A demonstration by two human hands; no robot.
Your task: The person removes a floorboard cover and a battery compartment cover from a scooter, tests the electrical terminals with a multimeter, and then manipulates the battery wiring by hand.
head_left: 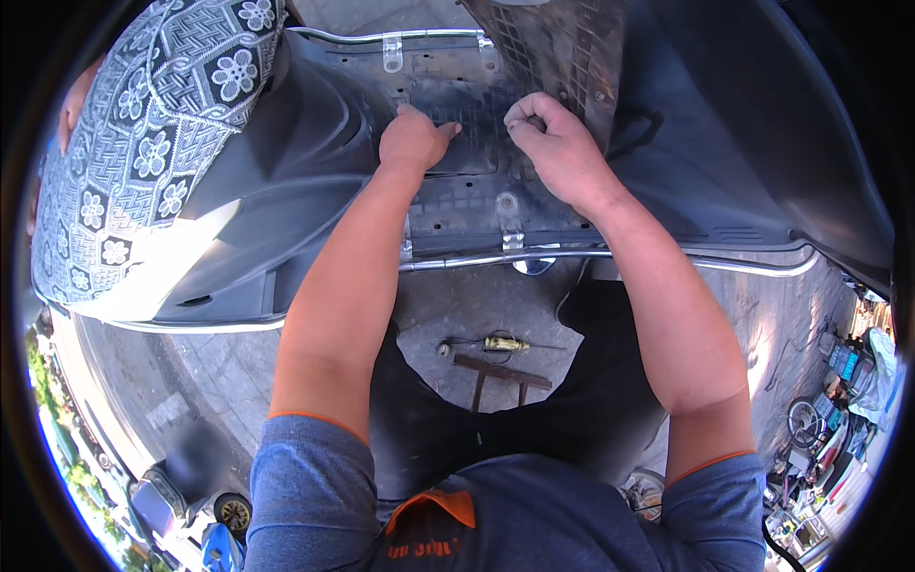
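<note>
A scooter's dark footboard (pixel 457 205) lies in front of me, with a rectangular black cover (pixel 467 143) in its middle. At this cover's left side is my left hand (pixel 415 138), thumb stretched out to the right over it and apart from the index finger; its other fingers are mostly hidden. My right hand (pixel 553 143) is closed just right of the cover, fingertips curled to the thumb. Whatever it pinches, if anything, cannot be made out. Beyond it stands a dirty, grid-patterned floor mat (pixel 572 57), lifted up from the footboard.
A patterned seat cover (pixel 152 153) is at the left. Chrome trim (pixel 705 262) runs along the near edge. On the paving between my legs lie a yellow-handled screwdriver (pixel 505 344) and a brown metal frame (pixel 500 370). Assorted goods (pixel 820 419) crowd the right.
</note>
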